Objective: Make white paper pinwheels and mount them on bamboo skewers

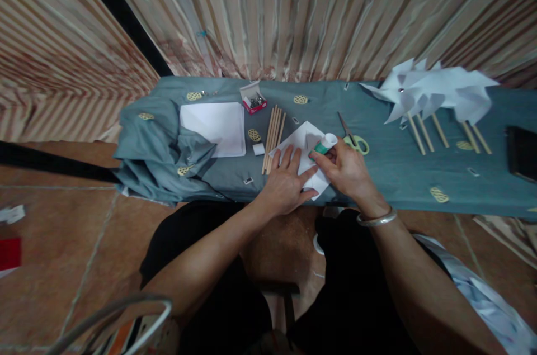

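A folded white sheet of paper [309,136] lies on the cloth-covered table in front of me, turned like a diamond. My left hand [286,180] lies flat on it with the fingers spread. In my right hand [346,166] is a green and white glue stick [324,144], tilted and held against the paper. Its lower tip is hidden by my fingers. Just left of the paper is a bundle of several wooden sticks [272,140]. Scissors [353,138] with light green handles lie right beside my right hand.
A stack of white paper [218,128] lies at the left, below an open red box [255,102] of small metal pieces. A small white cap-like piece [258,149] sits by the sticks. Paper pinwheels [436,89] on sticks and a black object [521,152] are at the right.
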`<state>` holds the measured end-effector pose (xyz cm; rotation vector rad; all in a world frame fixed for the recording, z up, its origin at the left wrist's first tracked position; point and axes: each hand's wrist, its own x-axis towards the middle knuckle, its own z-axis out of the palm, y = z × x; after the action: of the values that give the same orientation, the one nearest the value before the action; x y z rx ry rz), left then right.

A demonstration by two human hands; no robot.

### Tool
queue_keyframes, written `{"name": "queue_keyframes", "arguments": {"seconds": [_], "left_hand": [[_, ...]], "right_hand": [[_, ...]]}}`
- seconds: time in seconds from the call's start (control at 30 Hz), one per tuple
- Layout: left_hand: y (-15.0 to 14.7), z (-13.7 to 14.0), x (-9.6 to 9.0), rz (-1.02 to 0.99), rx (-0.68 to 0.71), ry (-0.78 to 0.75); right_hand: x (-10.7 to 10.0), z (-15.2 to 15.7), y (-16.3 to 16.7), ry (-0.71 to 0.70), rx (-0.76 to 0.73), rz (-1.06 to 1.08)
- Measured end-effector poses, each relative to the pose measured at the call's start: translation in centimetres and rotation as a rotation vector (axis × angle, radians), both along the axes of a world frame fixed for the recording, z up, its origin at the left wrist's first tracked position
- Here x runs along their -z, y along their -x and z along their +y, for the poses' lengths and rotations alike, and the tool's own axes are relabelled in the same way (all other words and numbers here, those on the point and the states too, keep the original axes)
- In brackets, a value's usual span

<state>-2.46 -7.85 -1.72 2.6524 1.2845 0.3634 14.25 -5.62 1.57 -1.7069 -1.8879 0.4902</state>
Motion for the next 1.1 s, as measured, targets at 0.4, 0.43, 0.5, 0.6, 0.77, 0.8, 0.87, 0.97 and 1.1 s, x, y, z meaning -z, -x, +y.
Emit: {"name": "queue_keyframes", "arguments": {"seconds": [0.4, 0.43, 0.5, 0.6, 0.77, 0.8, 0.87, 0.97, 1.1], "left_hand": [[0.0, 0.0, -0.1, -0.009, -0.002, 0.009], [0.0, 0.0, -0.1, -0.005, -0.002, 0.013], [0.0, 0.0, -0.2, 0.001, -0.003, 0.017], [0.0, 0.0, -0.2, 0.000, -0.001, 0.018], [0.0, 0.0, -0.1, -0.023, -0.002, 0.020], [0.0, 0.0, -0.1, -0.025, -0.002, 0.021], [0.0, 0.0, 0.0, -0.024, -0.002, 0.018], [0.0, 0.0, 0.1, -0.018, 0.000, 0.010], [0.0, 0.0, 0.0, -0.021, 0.000, 0.009]], "right_hand": [[0.1, 0.0, -0.4, -0.011, 0.043, 0.009], [0.1, 0.1, -0.4, -0.013, 0.045, 0.006], [0.2, 0.1, -0.5, -0.017, 0.046, 0.002], [0.3, 0.3, -0.6, -0.024, 0.050, 0.000], [0.5, 0.6, -0.6, -0.044, 0.065, -0.007], [0.5, 0.7, -0.6, -0.047, 0.071, -0.012], [0.6, 0.9, -0.6, -0.049, 0.082, -0.020], [0.7, 1.1, -0.5, -0.048, 0.082, -0.020], [0.6, 1.2, -0.2, -0.054, 0.082, -0.020]]}}
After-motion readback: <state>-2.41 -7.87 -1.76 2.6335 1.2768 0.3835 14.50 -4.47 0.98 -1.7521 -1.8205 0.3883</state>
